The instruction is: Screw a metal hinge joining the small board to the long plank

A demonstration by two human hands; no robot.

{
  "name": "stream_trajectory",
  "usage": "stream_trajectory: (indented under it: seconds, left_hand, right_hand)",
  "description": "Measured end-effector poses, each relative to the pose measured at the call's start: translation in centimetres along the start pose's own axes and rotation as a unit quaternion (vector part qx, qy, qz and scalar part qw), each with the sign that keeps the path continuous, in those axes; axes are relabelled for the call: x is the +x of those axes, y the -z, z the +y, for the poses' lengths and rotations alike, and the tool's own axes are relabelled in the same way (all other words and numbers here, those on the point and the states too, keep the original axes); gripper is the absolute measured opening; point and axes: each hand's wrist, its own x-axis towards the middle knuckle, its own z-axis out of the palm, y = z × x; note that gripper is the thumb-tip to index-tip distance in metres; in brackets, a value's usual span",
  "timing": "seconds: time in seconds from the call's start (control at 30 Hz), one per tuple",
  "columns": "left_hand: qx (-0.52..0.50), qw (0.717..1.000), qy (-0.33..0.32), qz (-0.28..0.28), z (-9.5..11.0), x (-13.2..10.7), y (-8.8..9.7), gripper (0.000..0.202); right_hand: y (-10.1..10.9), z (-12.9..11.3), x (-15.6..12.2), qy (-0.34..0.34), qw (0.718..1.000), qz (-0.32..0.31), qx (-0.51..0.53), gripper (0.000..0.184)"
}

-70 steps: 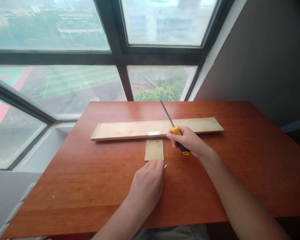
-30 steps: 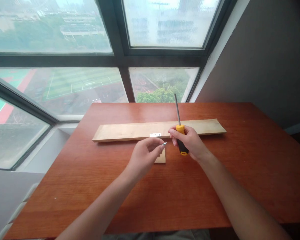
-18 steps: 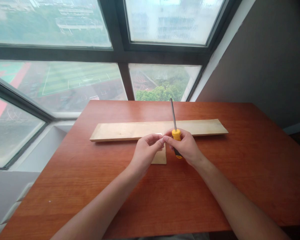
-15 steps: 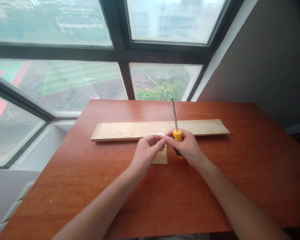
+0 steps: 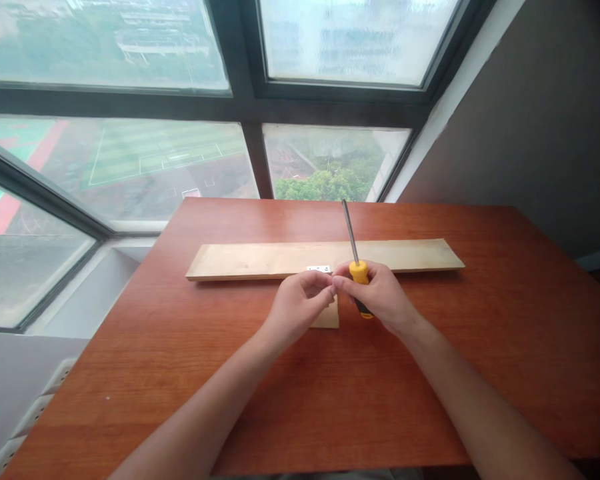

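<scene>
My right hand (image 5: 380, 297) is closed round a screwdriver (image 5: 356, 263) with a yellow and black handle, its metal shaft pointing up and away. My left hand (image 5: 300, 310) is pinched shut, its fingertips touching those of my right hand; what it pinches is hidden. Both hands hover over a small wooden piece (image 5: 327, 319), mostly covered by them. Just beyond lies a long wooden plank (image 5: 260, 259) with a small metal hinge plate (image 5: 319, 269) at its near edge.
The wood lies on a reddish-brown table (image 5: 430, 373). A large window (image 5: 130, 133) runs behind it and to the left. A dark wall (image 5: 540, 120) stands on the right.
My left hand picked a small screw from the table, lifted it and brought it to my right hand's fingertips. The screwdriver shaft swung more upright. In the last half second the hands barely moved.
</scene>
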Motion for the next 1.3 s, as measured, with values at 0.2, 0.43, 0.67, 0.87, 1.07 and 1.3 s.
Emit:
stream_trajectory:
  seconds: [0.2, 0.43, 0.67, 0.87, 1.07, 1.3]
  left_hand:
    - [-0.098, 0.994, 0.029, 0.037, 0.3, -0.1, 0.1, 0.026]
    - [-0.179, 0.981, 0.03, 0.067, -0.1, -0.4, -0.3, 0.025]
    - [-0.21, 0.973, 0.049, 0.08, 0.2, -0.6, -0.4, 0.023]
    - [-0.161, 0.984, 0.062, 0.053, 0.8, -0.4, 0.2, 0.025]
    - [0.106, 0.994, -0.027, -0.013, 1.0, -0.5, 1.7, 0.025]
    - [0.601, 0.797, -0.047, 0.013, 0.9, -2.9, 2.2, 0.05]
  right_hand:
    - [-0.4, -0.2, 0.0, 0.007, 1.0, 0.016, 0.02, 0.024]
    - [-1.4, -0.3, -0.5, 0.002, 0.997, -0.011, 0.075, 0.03]
    - [-1.4, -0.4, -0.5, 0.011, 0.995, -0.014, 0.099, 0.029]
    - [-1.2, -0.5, -0.4, 0.019, 0.997, -0.003, 0.075, 0.026]
    - [-0.4, -0.1, 0.2, 0.005, 0.999, 0.028, 0.041, 0.027]
    - [0.8, 0.0, 0.7, -0.017, 0.998, 0.056, 0.0, 0.027]
